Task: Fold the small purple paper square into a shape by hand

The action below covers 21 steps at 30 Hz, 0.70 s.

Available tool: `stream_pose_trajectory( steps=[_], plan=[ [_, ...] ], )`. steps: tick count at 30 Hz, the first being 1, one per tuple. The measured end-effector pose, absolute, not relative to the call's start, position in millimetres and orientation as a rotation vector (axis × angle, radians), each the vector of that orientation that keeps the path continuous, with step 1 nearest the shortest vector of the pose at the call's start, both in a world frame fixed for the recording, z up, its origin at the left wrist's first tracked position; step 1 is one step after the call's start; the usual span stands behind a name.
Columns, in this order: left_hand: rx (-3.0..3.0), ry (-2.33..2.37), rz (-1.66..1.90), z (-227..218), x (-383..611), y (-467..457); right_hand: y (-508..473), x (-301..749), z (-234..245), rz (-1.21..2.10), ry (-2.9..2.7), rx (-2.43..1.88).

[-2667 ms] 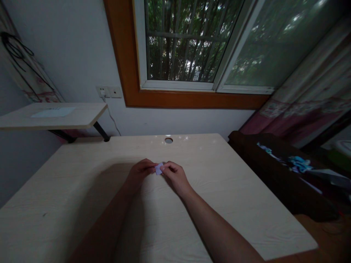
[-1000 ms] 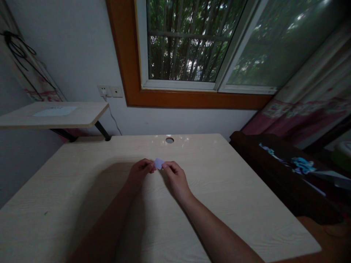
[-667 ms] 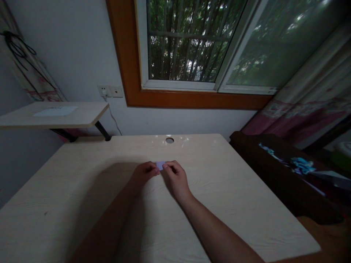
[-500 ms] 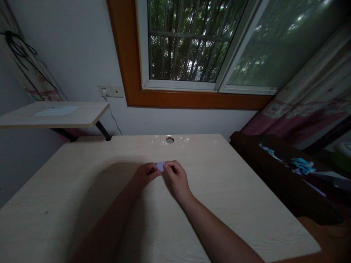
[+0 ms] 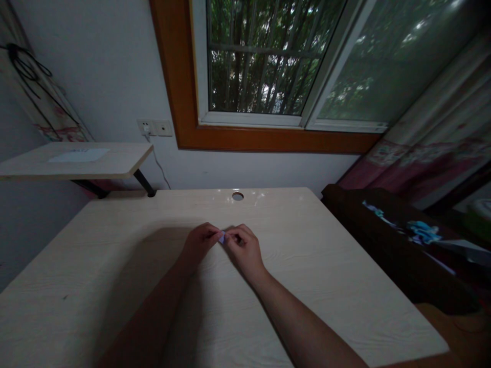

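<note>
A small piece of pale purple paper [image 5: 222,237] shows between my fingertips, mostly covered by them. My left hand [image 5: 200,243] pinches its left side between thumb and fingers. From the other side my right hand [image 5: 244,248] grips it the same way, the two hands almost touching. Both hands are just over the light wood-grain desk [image 5: 307,276], and their shadow falls to the left. How the paper is folded is too small to make out.
A raised shelf [image 5: 126,153] on black legs stands at the back left, with a white sheet [image 5: 79,155] on it. A round cable hole [image 5: 238,196] is near the desk's back edge. Right of the desk, a dark brown surface [image 5: 368,235] carries blue cloth-like items [image 5: 424,232].
Less of the purple paper shows now, and it looks narrower. My fingertips have drawn closer together, with the left hand slightly higher and its fingers more closed around the paper.
</note>
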<state>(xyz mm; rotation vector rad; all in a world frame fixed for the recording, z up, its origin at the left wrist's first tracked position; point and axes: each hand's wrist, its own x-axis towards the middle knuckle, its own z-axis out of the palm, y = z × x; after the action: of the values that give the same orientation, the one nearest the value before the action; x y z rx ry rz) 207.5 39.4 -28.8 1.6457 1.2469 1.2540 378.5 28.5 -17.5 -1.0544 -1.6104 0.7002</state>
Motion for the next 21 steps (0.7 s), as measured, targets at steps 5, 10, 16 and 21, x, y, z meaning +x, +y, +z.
stream_pose_trajectory(
  steps=[5, 10, 16, 21],
  plan=[
    [1.636, 1.239, 1.273, -23.9, 207.1, 38.3, 28.8, 378.4, -16.8, 0.698, -1.6, -1.061],
    [1.513, 1.263, 1.381, -21.4, 201.2, 41.3, 32.0, 381.6, -18.7, 0.69, -1.527, -1.119],
    [1.449, 1.254, 1.413, -20.5, 197.8, 41.4, 34.4, 382.3, -19.2, 0.706, -1.479, -1.128],
    [1.536, 1.131, 1.386, -24.0, 201.7, 40.6, 30.3, 378.1, -18.9, 0.773, -1.562, -1.028]
  ],
)
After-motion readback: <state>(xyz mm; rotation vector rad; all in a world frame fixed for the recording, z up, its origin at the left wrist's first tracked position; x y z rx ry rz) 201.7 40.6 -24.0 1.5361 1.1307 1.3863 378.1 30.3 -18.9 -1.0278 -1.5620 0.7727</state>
